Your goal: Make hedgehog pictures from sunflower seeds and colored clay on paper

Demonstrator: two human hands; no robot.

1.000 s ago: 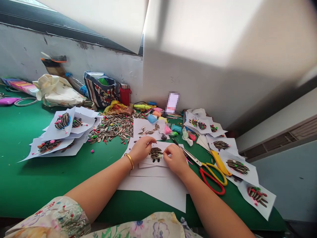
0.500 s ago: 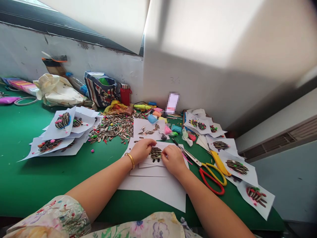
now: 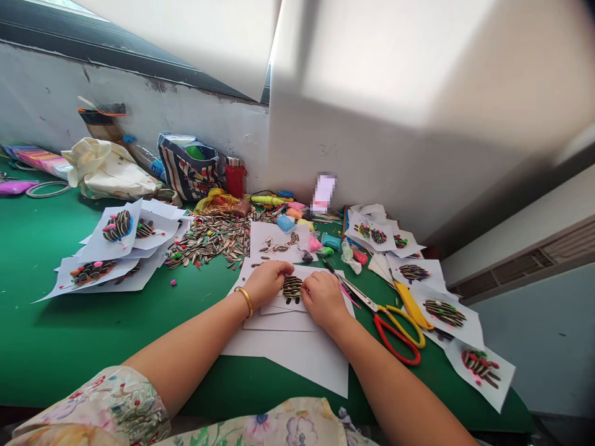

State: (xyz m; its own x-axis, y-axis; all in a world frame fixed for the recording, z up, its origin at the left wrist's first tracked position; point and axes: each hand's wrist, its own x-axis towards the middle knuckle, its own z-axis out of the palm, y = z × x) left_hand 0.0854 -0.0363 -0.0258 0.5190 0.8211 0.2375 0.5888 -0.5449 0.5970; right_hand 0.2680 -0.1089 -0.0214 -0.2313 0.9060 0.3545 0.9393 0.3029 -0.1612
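Your two hands work at one seed figure [image 3: 292,287], set on one card [image 3: 305,271] near the middle of the tabletop [image 3: 102,334], with two dark feet visible along its lower edge. Your left hand [image 3: 267,284], wearing one bracelet [image 3: 248,300], is bent in beside the figure's left; your right hand [image 3: 323,297] has fingers curled at its right edge. Whether either grip is pinching anything cannot be told; the fingertips are partly hidden. Below the card lie several overlapping sheets [image 3: 297,353]. To your right: one pair of scissors [image 3: 374,306], one yellow tool [image 3: 413,306] and a row of cards [image 3: 473,328] bearing at least six figures. To your left: one stack [image 3: 100,246] showing four figures. Beyond: one seed heap [image 3: 218,238], uncountable, one flask [image 3: 235,178], two bags [image 3: 190,170].
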